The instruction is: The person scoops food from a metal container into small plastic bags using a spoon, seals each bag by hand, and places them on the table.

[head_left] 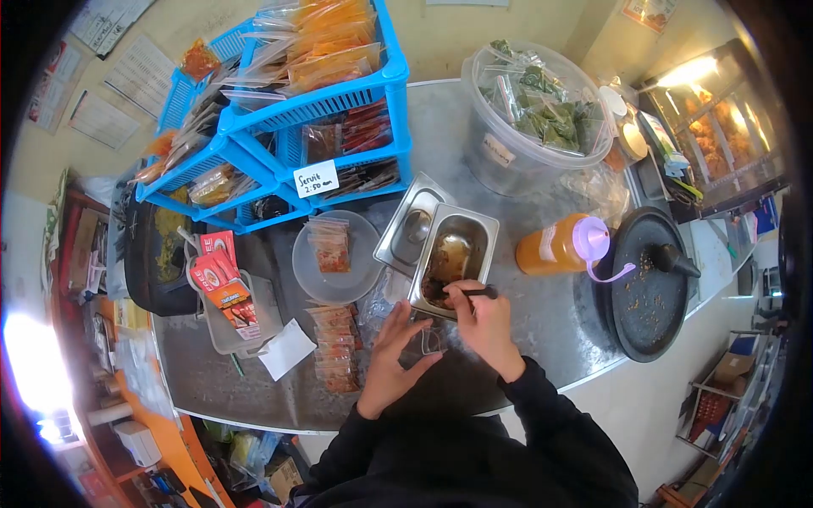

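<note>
My right hand (pixel 484 328) grips a dark-handled spoon (pixel 486 292), whose lower end dips into brown sauce in a steel food pan (pixel 485 227). Just left of that pan, a second steel pan (pixel 430 188) holds a metal piece I cannot make out clearly. My left hand (pixel 392 356) has its thumb and fingers apart around a small clear plastic bag (pixel 432 341); whether they touch it I cannot tell. Several filled sachets (pixel 336 347) lie in a column left of this hand. More sachets (pixel 329 245) rest on a round plastic lid (pixel 360 284).
Blue stacked baskets (pixel 246 127) full of packets stand at the back left. A clear tub (pixel 500 165) holds leafy green packets. To the right are a sauce bottle (pixel 546 247) and a stone mortar (pixel 648 309) with its pestle (pixel 673 260). Red-orange packs (pixel 224 284) sit in a container.
</note>
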